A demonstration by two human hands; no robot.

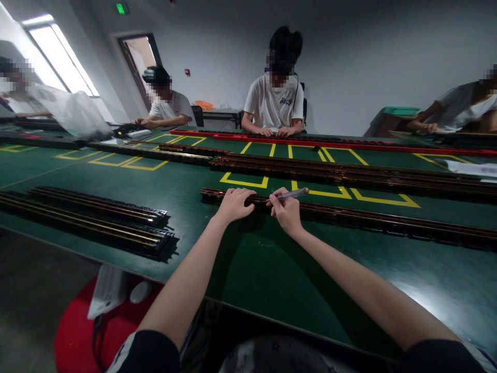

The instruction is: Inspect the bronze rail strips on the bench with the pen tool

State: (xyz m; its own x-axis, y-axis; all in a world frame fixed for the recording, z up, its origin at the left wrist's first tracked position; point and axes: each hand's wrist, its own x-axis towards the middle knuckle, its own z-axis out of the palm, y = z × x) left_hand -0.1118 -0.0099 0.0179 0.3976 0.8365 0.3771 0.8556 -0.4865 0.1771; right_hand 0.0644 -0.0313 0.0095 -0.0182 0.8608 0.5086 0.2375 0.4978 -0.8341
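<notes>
A long dark strip (368, 216) with coppery lines along it lies across the green table (264, 264) in front of me. My left hand (235, 204) rests on the strip near its left end, thumb stretched out and fingers reaching over the far side. In my right hand (286, 211) is a pen (293, 194), pinched between thumb and fingers. Its tip points left and down at the strip, a short way from my left thumb. Whether the tip touches the strip I cannot tell.
Two shorter stacks of dark strips (89, 223) lie at the left. Beyond my hands runs a longer bundle of strips (330, 171), over yellow tape outlines (244, 182). Several people sit around the table, one person (274, 103) directly opposite. A red stool (73, 331) stands below the front edge.
</notes>
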